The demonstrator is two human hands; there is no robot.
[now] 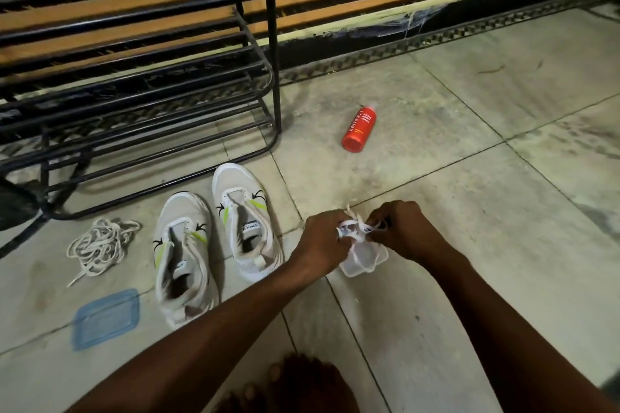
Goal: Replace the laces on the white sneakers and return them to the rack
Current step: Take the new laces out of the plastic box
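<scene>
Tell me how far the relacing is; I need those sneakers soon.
Done: both sneakers are unlaced, with a lace pile lying to their left. In hand: left hand and right hand grip a white lace bundle over the open tub. Left: threading both sneakers and putting them on the rack.

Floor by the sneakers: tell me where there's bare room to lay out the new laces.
The widest bare floor lies right of the red bottle and the right hand gripping the new laces. A smaller patch sits between the bottle, the rack and the sneakers. Crowded: the left side, where the old laces, blue lid and sneakers lie close together.
</scene>
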